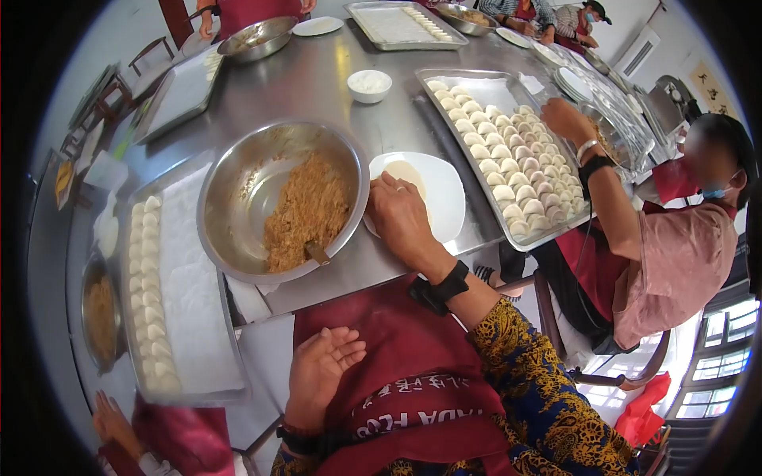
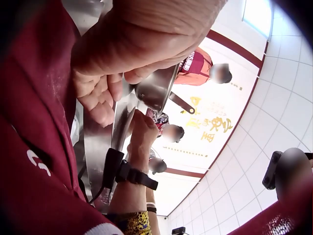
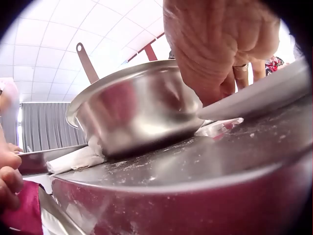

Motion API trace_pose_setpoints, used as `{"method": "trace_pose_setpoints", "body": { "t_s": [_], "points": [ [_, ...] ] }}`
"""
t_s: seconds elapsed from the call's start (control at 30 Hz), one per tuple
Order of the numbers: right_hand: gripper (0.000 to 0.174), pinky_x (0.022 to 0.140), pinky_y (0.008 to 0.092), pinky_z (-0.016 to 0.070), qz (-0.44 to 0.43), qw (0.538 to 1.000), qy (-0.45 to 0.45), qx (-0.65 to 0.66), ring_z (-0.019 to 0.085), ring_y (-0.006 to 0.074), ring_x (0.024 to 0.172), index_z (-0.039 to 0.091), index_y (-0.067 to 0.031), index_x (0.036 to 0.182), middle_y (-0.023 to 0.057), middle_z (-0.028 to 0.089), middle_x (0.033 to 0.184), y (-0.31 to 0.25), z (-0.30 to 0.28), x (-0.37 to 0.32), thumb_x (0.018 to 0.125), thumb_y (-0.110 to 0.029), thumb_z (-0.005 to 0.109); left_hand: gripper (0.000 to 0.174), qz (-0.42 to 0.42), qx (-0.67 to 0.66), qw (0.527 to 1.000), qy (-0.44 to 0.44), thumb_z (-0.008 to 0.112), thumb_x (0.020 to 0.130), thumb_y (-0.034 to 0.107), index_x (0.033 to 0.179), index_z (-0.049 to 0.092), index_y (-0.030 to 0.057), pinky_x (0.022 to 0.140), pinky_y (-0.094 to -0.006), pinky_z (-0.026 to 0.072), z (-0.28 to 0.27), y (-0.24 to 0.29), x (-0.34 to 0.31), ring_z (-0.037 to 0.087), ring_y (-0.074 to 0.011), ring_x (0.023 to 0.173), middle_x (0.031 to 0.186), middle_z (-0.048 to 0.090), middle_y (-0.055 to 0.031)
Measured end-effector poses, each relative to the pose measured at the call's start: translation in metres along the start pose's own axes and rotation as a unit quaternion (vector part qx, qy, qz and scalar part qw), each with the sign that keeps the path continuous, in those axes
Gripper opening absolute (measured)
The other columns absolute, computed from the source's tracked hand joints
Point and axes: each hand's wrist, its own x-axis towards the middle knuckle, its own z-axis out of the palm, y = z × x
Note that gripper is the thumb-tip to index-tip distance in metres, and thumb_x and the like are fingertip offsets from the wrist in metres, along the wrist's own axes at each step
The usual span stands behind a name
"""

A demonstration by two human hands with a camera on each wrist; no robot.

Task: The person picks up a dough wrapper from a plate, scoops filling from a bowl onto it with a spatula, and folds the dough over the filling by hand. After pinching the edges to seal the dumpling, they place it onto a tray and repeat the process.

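Observation:
My right hand reaches over the white plate, its bent fingers at the near left side of a round dumpling wrapper. In the right wrist view, the plate's edge partly hides those fingers; I cannot tell whether they pinch the wrapper. My left hand is held before the red apron, palm up, fingers loosely spread, holding nothing. The left wrist view shows its relaxed fingers too. Left of the plate stands a steel bowl of brownish filling with a utensil handle sticking out.
A tray with rows of folded dumplings lies right of the plate. Another tray with a dumpling row is at left. A small white bowl of flour stands beyond the plate. A person works close on my right.

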Motion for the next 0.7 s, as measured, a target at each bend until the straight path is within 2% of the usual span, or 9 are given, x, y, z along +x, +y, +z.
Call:
{"method": "trace_pose_setpoints", "body": {
  "t_s": [0.13, 0.23, 0.37, 0.4, 0.43, 0.53, 0.57, 0.63, 0.7],
  "points": [
    [0.022, 0.103, 0.0459, 0.0384, 0.022, 0.999, -0.023, 0.037, 0.056, 0.0362, 0.120, 0.065, 0.0006, 0.101, 0.0169, 0.067, 0.109, -0.002, -0.006, 0.004, 0.085, -0.014, 0.064, 0.030, 0.000, -0.005, 1.000, 0.000, 0.053, 0.100, 0.023, 0.106, 0.063, -0.0040, 0.091, -0.0472, 0.0534, 0.003, 0.000, -0.005, 0.066, -0.0331, 0.098, 0.107, 0.068, -0.0202],
    [0.022, 0.099, 0.0392, 0.0424, 0.065, 0.993, -0.025, 0.096, 0.062, 0.0281, 0.114, 0.067, 0.0011, 0.102, 0.0154, 0.070, 0.107, 0.004, -0.008, 0.001, 0.087, -0.014, 0.065, 0.030, 0.008, -0.003, 1.000, 0.003, 0.052, 0.100, 0.023, 0.106, 0.063, -0.0045, 0.091, -0.0472, 0.0534, 0.000, 0.000, -0.006, 0.066, -0.0331, 0.098, 0.107, 0.067, -0.0206],
    [0.022, 0.089, 0.0235, 0.0457, 0.295, 0.787, 0.083, 0.535, 0.060, 0.0093, 0.101, 0.071, 0.0006, 0.098, 0.0089, 0.070, 0.111, 0.016, -0.022, 0.000, 0.091, -0.020, 0.066, 0.030, 0.002, -0.014, 1.000, 0.008, 0.052, 0.101, 0.022, 0.107, 0.063, -0.0049, 0.092, -0.0468, 0.0531, -0.001, -0.001, -0.009, 0.066, -0.0332, 0.099, 0.108, 0.067, -0.0210],
    [0.022, 0.091, 0.0253, 0.0466, 0.337, 0.731, 0.085, 0.587, 0.062, 0.0118, 0.100, 0.069, 0.0007, 0.103, 0.0089, 0.069, 0.110, 0.016, -0.030, 0.001, 0.095, -0.018, 0.062, 0.030, 0.004, -0.014, 1.000, 0.008, 0.052, 0.101, 0.022, 0.107, 0.063, -0.0049, 0.092, -0.0468, 0.0531, -0.001, -0.001, -0.008, 0.066, -0.0332, 0.099, 0.108, 0.067, -0.0210],
    [0.022, 0.091, 0.0253, 0.0466, 0.336, 0.731, 0.085, 0.588, 0.062, 0.0118, 0.100, 0.069, 0.0007, 0.103, 0.0089, 0.069, 0.110, 0.024, -0.030, -0.001, 0.095, -0.018, 0.062, 0.030, 0.002, -0.011, 1.000, 0.006, 0.051, 0.101, 0.022, 0.107, 0.063, -0.0049, 0.092, -0.0466, 0.0529, -0.001, -0.001, -0.008, 0.066, -0.0331, 0.099, 0.108, 0.067, -0.0209],
    [0.024, 0.096, 0.0341, 0.0502, 0.335, 0.506, 0.142, 0.781, 0.064, 0.0197, 0.105, 0.060, 0.0030, 0.114, 0.0103, 0.066, 0.113, 0.043, -0.035, -0.008, 0.100, -0.015, 0.053, 0.031, 0.004, -0.007, 1.000, -0.006, 0.050, 0.101, 0.023, 0.108, 0.063, -0.0050, 0.093, -0.0467, 0.0523, -0.004, -0.003, -0.005, 0.065, -0.0330, 0.100, 0.109, 0.067, -0.0209],
    [0.024, 0.096, 0.0341, 0.0502, 0.339, 0.506, 0.141, 0.780, 0.064, 0.0197, 0.105, 0.060, 0.0030, 0.114, 0.0103, 0.066, 0.113, 0.044, -0.038, -0.010, 0.100, -0.015, 0.053, 0.032, 0.003, -0.007, 1.000, -0.014, 0.050, 0.101, 0.024, 0.108, 0.062, -0.0050, 0.094, -0.0469, 0.0518, -0.003, -0.002, -0.006, 0.065, -0.0329, 0.101, 0.110, 0.066, -0.0209],
    [0.028, 0.103, 0.0398, 0.0479, 0.362, 0.375, 0.245, 0.817, 0.063, 0.0237, 0.110, 0.059, 0.0038, 0.114, 0.0125, 0.066, 0.115, 0.047, -0.040, -0.015, 0.102, -0.019, 0.051, 0.033, -0.002, -0.014, 1.000, -0.016, 0.049, 0.102, 0.025, 0.109, 0.062, -0.0050, 0.095, -0.0471, 0.0510, -0.004, -0.001, -0.005, 0.065, -0.0331, 0.102, 0.111, 0.066, -0.0211],
    [0.032, 0.108, 0.0429, 0.0445, 0.354, 0.380, 0.222, 0.825, 0.060, 0.0257, 0.116, 0.056, 0.0041, 0.119, 0.0139, 0.064, 0.120, 0.041, -0.045, -0.025, 0.103, -0.022, 0.048, 0.034, -0.006, -0.022, 1.000, -0.016, 0.049, 0.102, 0.026, 0.110, 0.062, -0.0051, 0.096, -0.0474, 0.0503, -0.003, 0.001, -0.003, 0.064, -0.0332, 0.103, 0.111, 0.066, -0.0213]
  ]
}}
